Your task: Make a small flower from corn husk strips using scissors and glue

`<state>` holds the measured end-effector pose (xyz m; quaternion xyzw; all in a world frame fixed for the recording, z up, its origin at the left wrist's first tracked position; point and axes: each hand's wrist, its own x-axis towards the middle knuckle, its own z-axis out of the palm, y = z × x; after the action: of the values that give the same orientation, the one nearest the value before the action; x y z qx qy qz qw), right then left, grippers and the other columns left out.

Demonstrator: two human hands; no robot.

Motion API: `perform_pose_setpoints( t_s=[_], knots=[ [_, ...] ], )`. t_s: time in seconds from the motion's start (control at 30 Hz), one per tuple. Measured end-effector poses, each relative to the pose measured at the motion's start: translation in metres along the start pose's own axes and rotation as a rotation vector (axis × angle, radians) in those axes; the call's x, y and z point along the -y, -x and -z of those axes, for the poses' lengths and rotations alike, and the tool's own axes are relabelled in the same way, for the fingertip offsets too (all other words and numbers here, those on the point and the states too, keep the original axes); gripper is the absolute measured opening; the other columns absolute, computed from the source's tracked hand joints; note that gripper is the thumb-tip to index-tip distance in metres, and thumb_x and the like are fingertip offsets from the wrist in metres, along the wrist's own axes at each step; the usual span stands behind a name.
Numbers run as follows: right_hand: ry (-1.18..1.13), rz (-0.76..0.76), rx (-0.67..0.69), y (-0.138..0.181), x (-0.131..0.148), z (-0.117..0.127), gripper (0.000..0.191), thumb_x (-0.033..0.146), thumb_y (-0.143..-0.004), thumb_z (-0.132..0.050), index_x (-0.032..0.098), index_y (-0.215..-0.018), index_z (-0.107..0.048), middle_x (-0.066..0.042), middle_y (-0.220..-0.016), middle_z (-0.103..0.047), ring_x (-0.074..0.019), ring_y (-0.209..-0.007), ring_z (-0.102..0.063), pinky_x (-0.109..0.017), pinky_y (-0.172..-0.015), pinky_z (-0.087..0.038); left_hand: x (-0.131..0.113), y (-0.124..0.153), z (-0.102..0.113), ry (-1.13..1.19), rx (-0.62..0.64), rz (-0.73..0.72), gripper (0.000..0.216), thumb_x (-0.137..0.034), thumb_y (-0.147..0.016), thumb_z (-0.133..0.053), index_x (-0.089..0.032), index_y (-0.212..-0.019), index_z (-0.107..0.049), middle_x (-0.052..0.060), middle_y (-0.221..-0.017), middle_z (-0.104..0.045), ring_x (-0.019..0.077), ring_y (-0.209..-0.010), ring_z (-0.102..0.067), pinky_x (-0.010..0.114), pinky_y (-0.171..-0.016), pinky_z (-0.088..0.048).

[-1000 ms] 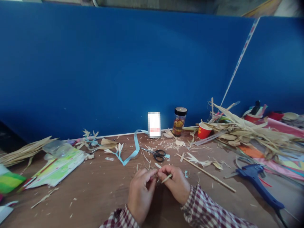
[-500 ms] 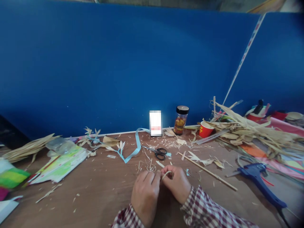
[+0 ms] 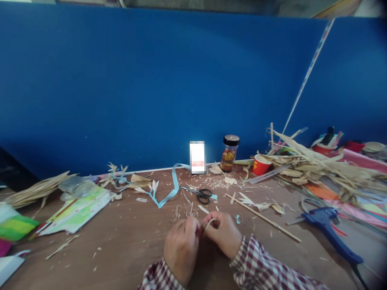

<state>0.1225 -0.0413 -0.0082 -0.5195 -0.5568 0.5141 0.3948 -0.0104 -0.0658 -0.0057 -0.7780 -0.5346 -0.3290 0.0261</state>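
Note:
Over the front middle of the table, my left hand (image 3: 181,247) and my right hand (image 3: 224,235) are close together, fingertips nearly meeting. The right one is closed, with a thin, pale, curved strip of dried husk (image 3: 209,222) between thumb and fingers. My left thumb and fingers are pinched together beside the strip's lower end; what they grip is hidden. Just beyond the hands lie black-handled scissors (image 3: 203,196) and a small pale husk piece (image 3: 203,209). Past them, a light blue ribbon (image 3: 175,186) runs to white husk petals (image 3: 153,188).
A thin stick (image 3: 263,218) and a blue glue gun (image 3: 331,231) lie to the right. Behind stand a black-lidded jar (image 3: 229,155), a red paper cup (image 3: 261,164) and a heap of dried husks (image 3: 320,165). A blue partition (image 3: 181,80) closes off the back. Husk scraps litter the table.
My left hand has shifted slightly left and its thumb side has turned upward. The right hand keeps its pinch on the husk strip, almost in place.

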Motion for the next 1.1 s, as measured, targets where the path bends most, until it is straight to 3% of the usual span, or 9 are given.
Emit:
perform_pose_setpoints(
  t_s=[0.1,0.17,0.27,0.37,0.53,0.7,0.93,1.1],
  knots=[
    [-0.004,0.001,-0.017,-0.003,0.0,0.004,0.004,0.016,-0.061,-0.051,0.014,-0.06,-0.055,0.005,-0.045,-0.046,-0.0065,-0.041,-0.037,-0.018,-0.041,-0.025,0.002,-0.002,0.0,0.077,0.017,0.085,0.007,-0.015,-0.073,-0.049,-0.019,-0.067,-0.05,0.001,-0.06,-0.055,0.0156,-0.057,-0.051,0.025,-0.054,-0.037],
    [-0.024,-0.001,-0.016,-0.005,0.0,0.006,0.005,0.018,-0.062,-0.052,0.014,-0.061,-0.054,0.006,-0.045,-0.045,-0.006,-0.041,-0.036,-0.017,-0.041,-0.025,0.003,-0.005,0.001,0.247,0.071,0.172,0.004,-0.018,-0.072,-0.051,-0.02,-0.075,-0.054,0.002,-0.066,-0.059,0.0165,-0.062,-0.055,0.025,-0.058,-0.04],
    [-0.064,0.0,-0.004,-0.006,0.0,0.007,0.007,0.021,-0.065,-0.052,0.015,-0.062,-0.053,0.006,-0.046,-0.045,-0.0059,-0.041,-0.035,-0.017,-0.04,-0.025,0.003,-0.011,0.003,0.58,0.165,0.34,0.016,-0.021,-0.071,-0.054,-0.02,-0.086,-0.06,0.003,-0.074,-0.065,0.0171,-0.067,-0.059,0.026,-0.062,-0.044],
    [-0.076,0.019,-0.012,-0.006,0.001,0.007,0.011,0.025,-0.067,-0.053,0.015,-0.062,-0.053,0.006,-0.045,-0.044,-0.0062,-0.041,-0.035,-0.017,-0.04,-0.026,0.004,-0.016,0.003,0.765,0.188,0.463,0.019,-0.026,-0.069,-0.057,-0.019,-0.085,-0.065,0.005,-0.076,-0.067,0.0186,-0.07,-0.06,0.028,-0.066,-0.044],
    [-0.072,0.04,-0.008,-0.005,0.005,0.008,0.015,0.028,-0.069,-0.053,0.015,-0.063,-0.052,0.006,-0.046,-0.041,-0.0058,-0.042,-0.034,-0.017,-0.04,-0.026,0.009,-0.016,-0.003,0.937,0.23,0.592,0.022,-0.029,-0.065,-0.061,-0.015,-0.081,-0.065,0.004,-0.066,-0.067,0.0165,-0.06,-0.058,0.026,-0.058,-0.044],
    [-0.028,0.094,0.024,-0.004,0.009,0.01,0.014,0.026,-0.07,-0.053,0.014,-0.063,-0.051,0.006,-0.048,-0.04,-0.0059,-0.044,-0.033,-0.017,-0.043,-0.026,0.013,-0.017,-0.003,0.898,0.262,0.539,0.018,-0.029,-0.068,-0.057,-0.015,-0.074,-0.067,0.004,-0.065,-0.065,0.0164,-0.062,-0.056,0.025,-0.06,-0.042],
    [0.101,0.178,0.055,-0.001,0.009,0.011,0.013,0.026,-0.072,-0.051,0.015,-0.065,-0.053,0.005,-0.049,-0.041,-0.0071,-0.046,-0.034,-0.018,-0.044,-0.027,0.009,-0.018,0.009,0.534,0.113,0.329,0.016,-0.025,-0.072,-0.053,-0.02,-0.075,-0.068,0.003,-0.072,-0.056,0.0152,-0.062,-0.053,0.025,-0.057,-0.04],
    [0.184,0.207,0.049,0.002,0.009,0.011,0.011,0.023,-0.072,-0.051,0.015,-0.066,-0.054,0.004,-0.051,-0.046,-0.0076,-0.047,-0.04,-0.017,-0.045,-0.031,0.007,-0.016,0.006,0.572,0.15,0.333,0.017,-0.024,-0.074,-0.052,-0.021,-0.077,-0.068,0.003,-0.07,-0.065,0.0163,-0.064,-0.058,0.025,-0.06,-0.043]
  ],
)
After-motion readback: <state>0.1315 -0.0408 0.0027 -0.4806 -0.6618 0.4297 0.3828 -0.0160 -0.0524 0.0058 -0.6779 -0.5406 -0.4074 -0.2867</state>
